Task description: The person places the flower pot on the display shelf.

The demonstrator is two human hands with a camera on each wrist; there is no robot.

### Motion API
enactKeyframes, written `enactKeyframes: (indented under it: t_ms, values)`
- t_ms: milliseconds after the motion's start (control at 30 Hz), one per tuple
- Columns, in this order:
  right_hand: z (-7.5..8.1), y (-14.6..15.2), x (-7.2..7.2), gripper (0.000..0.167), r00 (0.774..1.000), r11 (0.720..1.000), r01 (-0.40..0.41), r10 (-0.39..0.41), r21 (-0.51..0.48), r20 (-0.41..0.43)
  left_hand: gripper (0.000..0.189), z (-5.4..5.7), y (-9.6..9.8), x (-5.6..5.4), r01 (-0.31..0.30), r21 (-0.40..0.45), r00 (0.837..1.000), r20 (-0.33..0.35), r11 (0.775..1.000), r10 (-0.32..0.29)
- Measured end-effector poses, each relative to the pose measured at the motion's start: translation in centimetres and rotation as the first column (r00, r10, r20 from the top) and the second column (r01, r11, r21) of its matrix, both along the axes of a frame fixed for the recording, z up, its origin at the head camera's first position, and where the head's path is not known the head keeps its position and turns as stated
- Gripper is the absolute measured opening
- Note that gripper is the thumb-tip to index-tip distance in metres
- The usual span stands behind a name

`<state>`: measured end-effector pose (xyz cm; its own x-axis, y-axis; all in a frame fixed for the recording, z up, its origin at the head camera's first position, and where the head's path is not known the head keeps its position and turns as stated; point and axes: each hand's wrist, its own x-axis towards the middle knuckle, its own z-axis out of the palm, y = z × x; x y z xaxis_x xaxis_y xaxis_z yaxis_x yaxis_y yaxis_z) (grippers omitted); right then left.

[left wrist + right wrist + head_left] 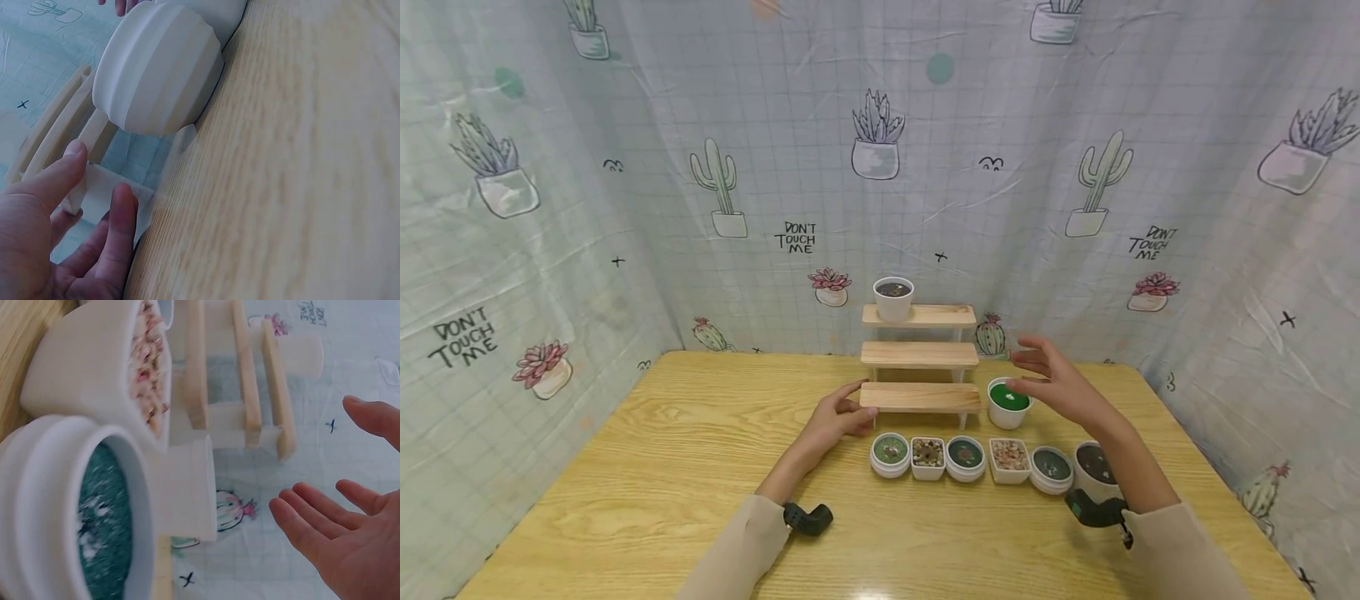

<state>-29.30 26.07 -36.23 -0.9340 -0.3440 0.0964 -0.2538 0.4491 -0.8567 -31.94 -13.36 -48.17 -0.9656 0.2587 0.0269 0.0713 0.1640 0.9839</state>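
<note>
A three-step wooden display stand (pixel 920 354) rises at the back middle of the table. My left hand (pixel 837 418) holds the left end of its lowest step, thumb in front; in the left wrist view the thumb (pixel 69 165) lies against the plank's end. My right hand (pixel 1060 385), fingers spread and holding nothing, hovers just right of and above a round white pot with a green top (pixel 1008 402), beside the stand. In the right wrist view its fingers (pixel 315 515) are apart from any pot. A white pot with a dark top (pixel 893 300) stands on the highest step, at its left.
In front of the stand runs a row of small pots: a green-topped round one (pixel 891 455), a square pebble-filled one (pixel 928 458), a dark green round one (pixel 966 458), a square pink-gravel pot (pixel 1009 461), another round pot (pixel 1051 469) and a dark-topped pot (pixel 1093 467). A patterned curtain (pixel 955 208) hangs behind.
</note>
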Motion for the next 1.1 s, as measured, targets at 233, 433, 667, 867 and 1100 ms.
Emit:
enactKeyframes:
  t_ms: [233, 433, 667, 867, 1100]
  values:
    - [-1.6, 0.9, -0.3, 0.077, 0.999, 0.999, 0.035, -0.034, 0.02, -0.007, 0.076, 0.0, 0.0, 0.1, 0.007, 0.002, 1.0, 0.003, 1.0, -0.007]
    - [-2.6, 1.1, -1.0, 0.076, 0.999, 0.999, 0.045, -0.045, 0.018, 0.001, 0.077, 0.0, 0.0, 0.2, 0.0, 0.001, 1.0, 0.009, 1.0, 0.0]
    - [-3.2, 1.4, -1.5, 0.081, 0.997, 0.996, 0.068, -0.069, 0.048, 0.02, 0.078, 0.2, 0.0, 0.1, 0.012, 0.004, 1.0, 0.005, 1.0, -0.012]
    - [-3.4, 1.5, -1.7, 0.083, 0.996, 0.995, 0.082, -0.084, 0.054, 0.024, 0.078, 0.2, -0.2, -0.1, 0.013, 0.001, 1.0, 0.005, 1.0, -0.013]
    - [-4.4, 1.6, -2.0, 0.088, 0.997, 0.997, 0.054, -0.057, 0.058, 0.054, 0.076, 0.0, -0.2, -0.2, 0.016, 0.001, 1.0, 0.011, 1.0, -0.016]
